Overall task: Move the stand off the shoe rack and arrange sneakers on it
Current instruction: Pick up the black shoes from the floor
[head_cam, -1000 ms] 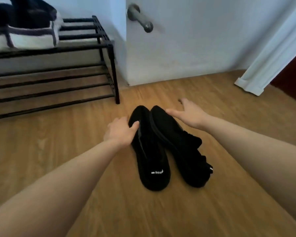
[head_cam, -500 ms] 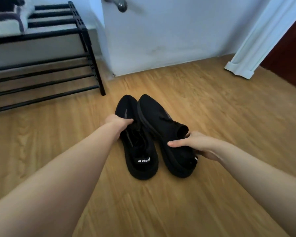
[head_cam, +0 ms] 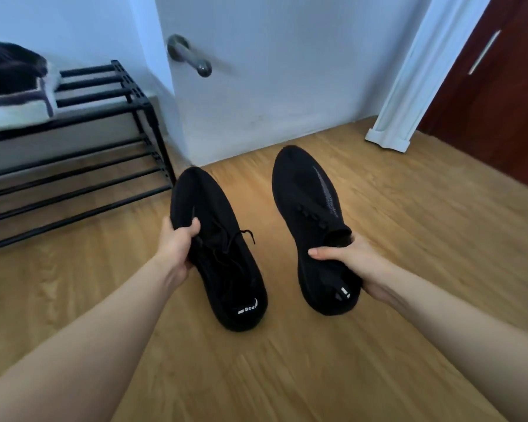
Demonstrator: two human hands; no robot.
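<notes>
I hold two black knit sneakers above the wooden floor, toes pointing away from me. My left hand (head_cam: 177, 246) grips the left sneaker (head_cam: 217, 248) along its left side near the laces. My right hand (head_cam: 348, 263) clasps the right sneaker (head_cam: 311, 220) at its collar and heel. The two shoes are apart, with a gap of floor between them. The black metal shoe rack (head_cam: 104, 147) stands at the left, with a black and white sneaker (head_cam: 16, 95) on its top shelf.
A white door (head_cam: 287, 86) with a metal lever handle (head_cam: 189, 56) is straight ahead. A white door frame (head_cam: 415, 80) and dark brown door (head_cam: 500, 86) stand at the right. Bare wooden floor (head_cam: 409, 223) spreads around the sneakers.
Both hands closed on the sneakers, which lay side by side on the floor, and lifted them. The shoes are now spread apart. The view tilted up toward the door.
</notes>
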